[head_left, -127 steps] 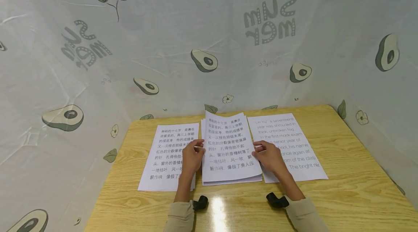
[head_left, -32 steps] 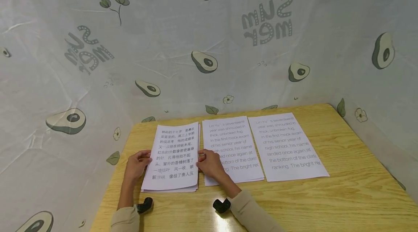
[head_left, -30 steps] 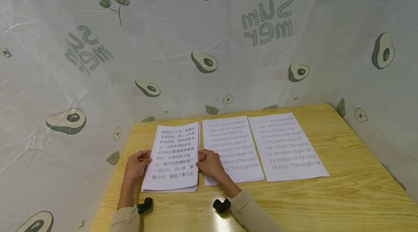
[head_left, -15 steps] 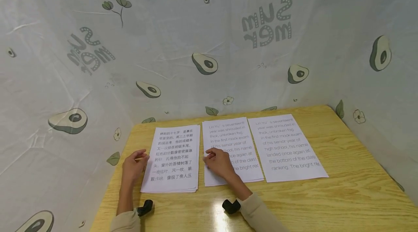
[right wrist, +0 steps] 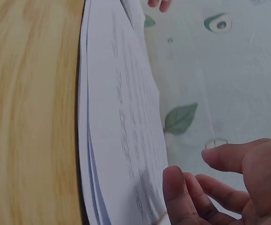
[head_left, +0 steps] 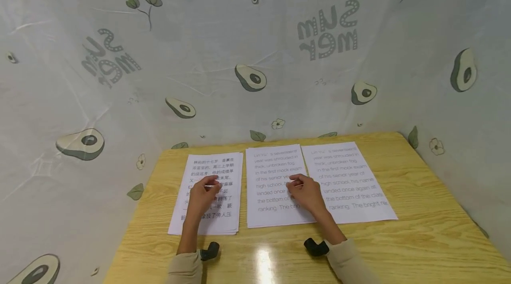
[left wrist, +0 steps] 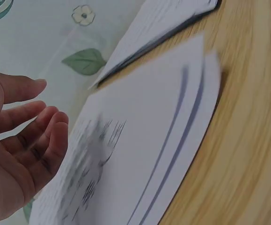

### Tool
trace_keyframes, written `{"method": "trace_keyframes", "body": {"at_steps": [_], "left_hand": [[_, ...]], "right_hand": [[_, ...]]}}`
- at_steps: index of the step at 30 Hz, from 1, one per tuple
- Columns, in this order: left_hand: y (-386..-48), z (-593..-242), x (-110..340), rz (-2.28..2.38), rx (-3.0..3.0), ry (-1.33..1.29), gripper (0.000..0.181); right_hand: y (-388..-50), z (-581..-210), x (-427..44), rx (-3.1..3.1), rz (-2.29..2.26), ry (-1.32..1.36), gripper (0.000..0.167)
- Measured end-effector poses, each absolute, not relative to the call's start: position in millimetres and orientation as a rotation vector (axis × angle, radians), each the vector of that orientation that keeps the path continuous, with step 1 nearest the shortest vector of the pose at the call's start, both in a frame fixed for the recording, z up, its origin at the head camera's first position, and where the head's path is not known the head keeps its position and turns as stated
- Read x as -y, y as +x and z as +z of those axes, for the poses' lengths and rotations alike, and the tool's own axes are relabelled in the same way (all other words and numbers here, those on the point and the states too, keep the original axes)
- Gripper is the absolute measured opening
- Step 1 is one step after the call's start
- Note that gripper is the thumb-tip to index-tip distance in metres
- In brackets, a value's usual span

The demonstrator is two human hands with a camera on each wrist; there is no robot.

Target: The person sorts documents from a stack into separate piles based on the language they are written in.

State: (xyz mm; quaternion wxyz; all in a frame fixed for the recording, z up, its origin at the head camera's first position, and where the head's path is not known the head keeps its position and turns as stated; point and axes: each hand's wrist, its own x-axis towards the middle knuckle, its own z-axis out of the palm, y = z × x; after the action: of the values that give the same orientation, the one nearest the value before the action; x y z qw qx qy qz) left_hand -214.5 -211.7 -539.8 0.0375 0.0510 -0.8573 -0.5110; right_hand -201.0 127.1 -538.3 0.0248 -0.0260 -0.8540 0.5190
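Note:
Three lots of printed white paper lie side by side. My left hand (head_left: 202, 196) hovers above the left stack of sheets (head_left: 223, 225), printed in Chinese. In the left wrist view its fingers (left wrist: 55, 140) are loosely bent and hold nothing, apart from the paper. Over the right edge of the middle stack (head_left: 267, 186), printed in English, is my right hand (head_left: 307, 193). The right wrist view shows its thumb and fingers (right wrist: 175, 187) apart, with nothing between them. The right-hand paper (head_left: 359, 182), also English, lies partly behind my right hand and forearm.
Everything lies on a wood-grain table (head_left: 423, 230). A pale curtain (head_left: 215, 31) with avocado prints hangs behind and along both sides. Each wrist wears a black device, one near the left cuff (head_left: 209, 252) and another near the right cuff (head_left: 315, 247).
The Chinese sheet that both hands held over the middle stack now lies on the left stack, baring English text. Both hands have let go and moved right.

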Motion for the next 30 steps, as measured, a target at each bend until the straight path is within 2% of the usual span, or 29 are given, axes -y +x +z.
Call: {"method": "trace_keyframes", "body": {"at_steps": [5, 10, 19, 30], "left_hand": [[-218, -544, 180, -1.66, 2.603, 0.145, 0.037], [-222, -549, 156, -1.718, 2.584, 0.158, 0.036], [-220, -554, 134, -1.744, 2.619, 0.142, 0.037], [-220, -557, 131, -1.67, 2.675, 0.159, 0.035]], "right_hand": [[-203, -536, -166, 2.677, 1.492, -0.14, 0.038], [-200, -534, -186, 2.743, 1.409, -0.178, 0.041], [-199, -533, -193, 2.807, 1.407, -0.126, 0.038], [-198, -538, -200, 2.831, 1.397, -0.111, 0.038]]}}
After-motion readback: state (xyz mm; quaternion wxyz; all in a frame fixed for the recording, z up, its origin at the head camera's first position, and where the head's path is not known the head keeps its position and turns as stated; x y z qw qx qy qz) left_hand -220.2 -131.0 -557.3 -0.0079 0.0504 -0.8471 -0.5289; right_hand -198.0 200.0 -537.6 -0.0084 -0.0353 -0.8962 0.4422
